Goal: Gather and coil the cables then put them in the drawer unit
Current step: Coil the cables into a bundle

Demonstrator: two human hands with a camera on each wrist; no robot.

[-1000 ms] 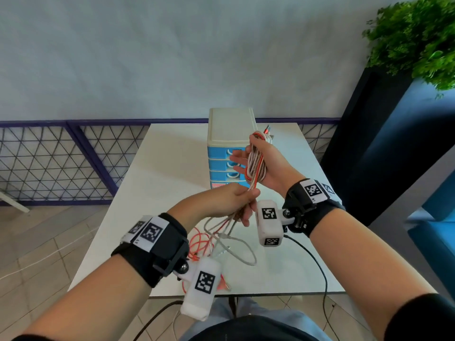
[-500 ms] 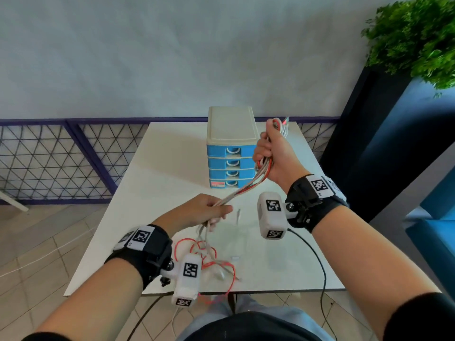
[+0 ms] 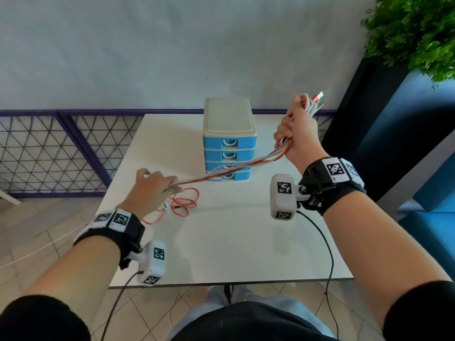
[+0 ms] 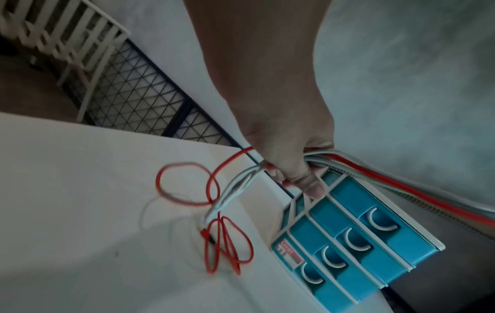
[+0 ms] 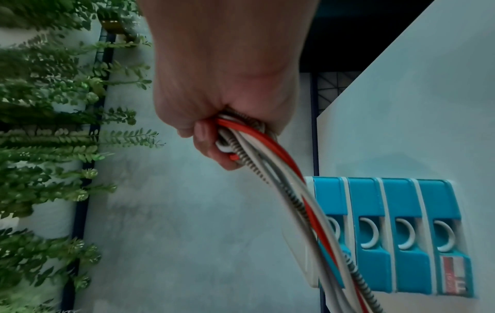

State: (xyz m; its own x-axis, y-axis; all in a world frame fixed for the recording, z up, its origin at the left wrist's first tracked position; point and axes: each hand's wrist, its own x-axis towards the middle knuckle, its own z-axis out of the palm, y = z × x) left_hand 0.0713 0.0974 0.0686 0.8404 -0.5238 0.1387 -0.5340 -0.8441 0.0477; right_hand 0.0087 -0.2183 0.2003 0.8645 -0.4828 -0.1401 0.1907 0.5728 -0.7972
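Observation:
A bundle of red, white and grey cables (image 3: 236,169) (image 4: 401,186) (image 5: 284,182) stretches taut between my two hands, in front of the drawer unit. My right hand (image 3: 296,139) (image 5: 214,118) is raised at the right and grips one end of the bundle in a fist, with plug ends (image 3: 316,97) sticking out above it. My left hand (image 3: 150,190) (image 4: 286,161) is low at the left, its fingers curled round the bundle. Loose red loops (image 3: 184,203) (image 4: 225,249) trail from it onto the white table (image 3: 234,242). The blue drawer unit (image 3: 229,141) (image 4: 353,247) (image 5: 396,233) stands with all drawers closed.
A purple mesh railing (image 3: 61,153) runs along the far and left side of the table. A dark planter with green foliage (image 3: 413,33) stands at the right. Black wrist-camera leads (image 3: 325,247) hang over the table's near edge. A white chair (image 4: 80,53) is beyond the railing.
My hands have pulled apart: the right rose up and to the right, the left slid out to the left along the bundle, so the cables now run taut between them.

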